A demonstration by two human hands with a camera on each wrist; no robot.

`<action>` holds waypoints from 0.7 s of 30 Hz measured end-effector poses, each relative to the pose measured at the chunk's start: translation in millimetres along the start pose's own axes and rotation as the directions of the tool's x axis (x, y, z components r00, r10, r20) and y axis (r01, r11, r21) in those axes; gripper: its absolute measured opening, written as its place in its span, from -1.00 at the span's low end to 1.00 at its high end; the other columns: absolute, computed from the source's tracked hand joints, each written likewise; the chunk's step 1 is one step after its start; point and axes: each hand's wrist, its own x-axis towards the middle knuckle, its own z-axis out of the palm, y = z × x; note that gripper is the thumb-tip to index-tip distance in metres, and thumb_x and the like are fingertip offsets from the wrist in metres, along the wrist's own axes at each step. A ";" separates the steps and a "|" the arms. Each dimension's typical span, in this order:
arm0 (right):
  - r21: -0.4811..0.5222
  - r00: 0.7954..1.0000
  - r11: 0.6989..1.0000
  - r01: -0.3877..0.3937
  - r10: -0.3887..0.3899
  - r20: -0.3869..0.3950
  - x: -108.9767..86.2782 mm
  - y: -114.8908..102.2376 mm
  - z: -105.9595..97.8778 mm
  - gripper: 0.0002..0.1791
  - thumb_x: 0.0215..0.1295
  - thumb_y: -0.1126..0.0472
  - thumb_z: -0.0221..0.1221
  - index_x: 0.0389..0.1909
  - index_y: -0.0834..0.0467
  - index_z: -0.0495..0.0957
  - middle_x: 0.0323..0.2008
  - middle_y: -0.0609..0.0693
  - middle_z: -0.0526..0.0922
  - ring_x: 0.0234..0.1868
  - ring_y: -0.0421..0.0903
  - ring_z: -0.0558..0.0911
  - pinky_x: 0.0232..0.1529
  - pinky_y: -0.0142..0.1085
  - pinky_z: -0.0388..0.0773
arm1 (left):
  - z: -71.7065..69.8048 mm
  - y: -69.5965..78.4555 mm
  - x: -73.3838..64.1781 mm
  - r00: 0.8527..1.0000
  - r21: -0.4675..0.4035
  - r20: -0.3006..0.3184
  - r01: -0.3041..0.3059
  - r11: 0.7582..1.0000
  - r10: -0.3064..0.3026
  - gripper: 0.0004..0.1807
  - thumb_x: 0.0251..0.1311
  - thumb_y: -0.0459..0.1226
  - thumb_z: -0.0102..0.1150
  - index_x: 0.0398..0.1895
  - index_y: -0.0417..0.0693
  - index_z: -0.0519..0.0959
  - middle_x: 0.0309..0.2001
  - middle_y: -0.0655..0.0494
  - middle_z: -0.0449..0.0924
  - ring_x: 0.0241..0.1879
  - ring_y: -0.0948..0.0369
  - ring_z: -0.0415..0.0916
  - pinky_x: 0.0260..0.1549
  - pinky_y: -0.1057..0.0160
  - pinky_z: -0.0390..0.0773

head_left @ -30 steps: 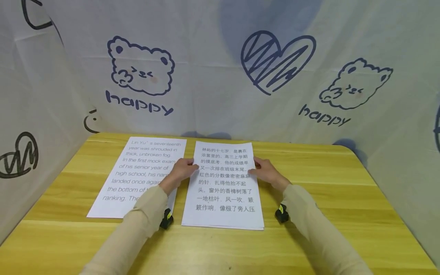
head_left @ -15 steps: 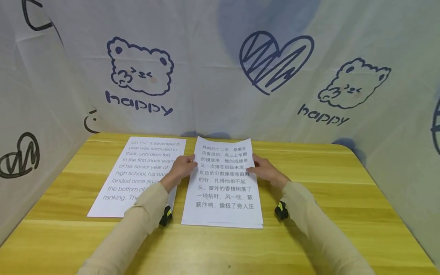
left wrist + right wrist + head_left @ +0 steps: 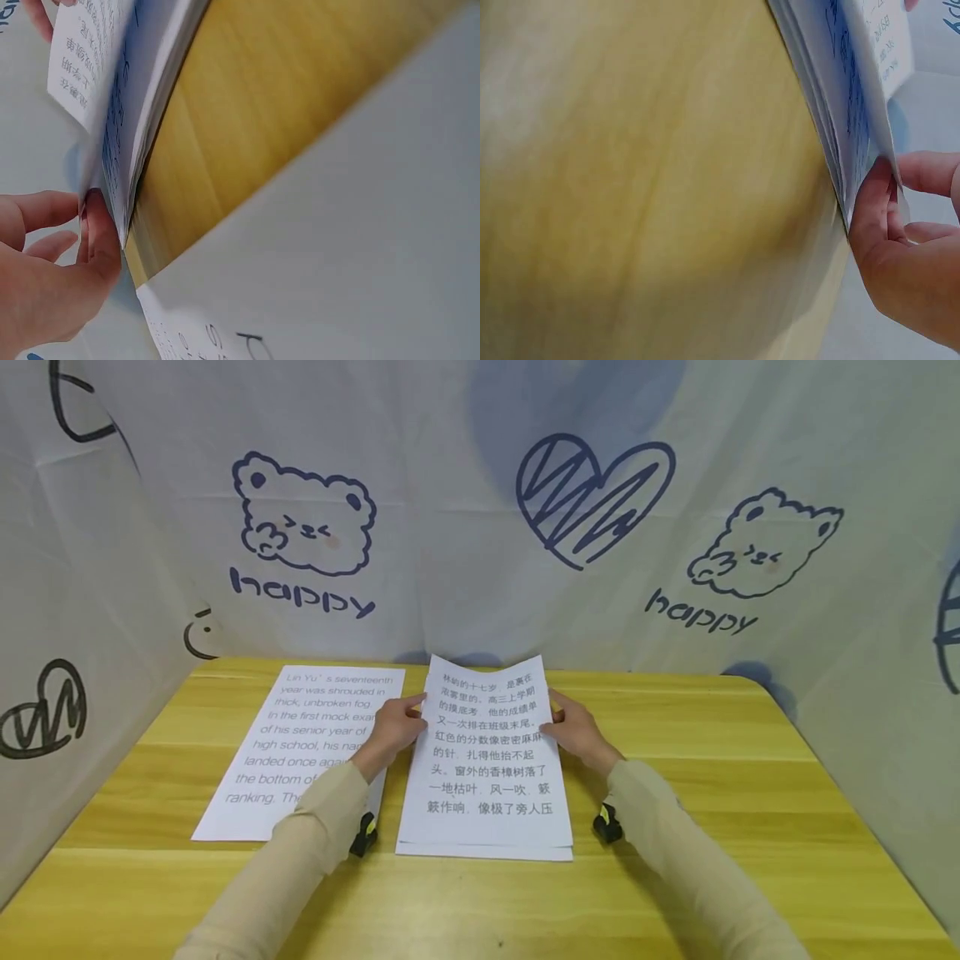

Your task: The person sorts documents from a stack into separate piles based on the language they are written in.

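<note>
Two hands (image 3: 397,727) (image 3: 579,727) pinching a sheet (image 3: 487,760) — sides raised, stack (image 3: 154,67) beneath

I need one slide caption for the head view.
Left hand and right hand hold a Chinese page by its sides over a paper stack; an English page lies on the table.

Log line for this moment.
left hand: pinches top sheet; right hand: same; top sheet: far end raised; stack: beneath; English sheet: stack's left

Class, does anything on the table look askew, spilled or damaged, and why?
Only the top sheet: the left hand and right hand pinch its sides, so it bows, and its near edge sits back, showing the stack beneath. Nothing looks spilled or damaged.
</note>
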 end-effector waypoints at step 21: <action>-0.163 0.994 0.985 0.065 -0.078 -0.071 -4.6 -5.8 2.1 -0.37 0.32 0.39 0.14 0.40 0.29 0.23 -0.07 0.26 0.53 -0.14 0.09 0.55 -0.17 -0.21 0.55 | -3.3 -2.2 2.9 0.999 0.025 -0.043 0.018 1.000 -0.017 -0.50 0.26 -0.44 0.12 0.29 -0.25 0.40 -0.05 -0.20 0.51 -0.13 0.04 0.48 -0.18 0.23 0.50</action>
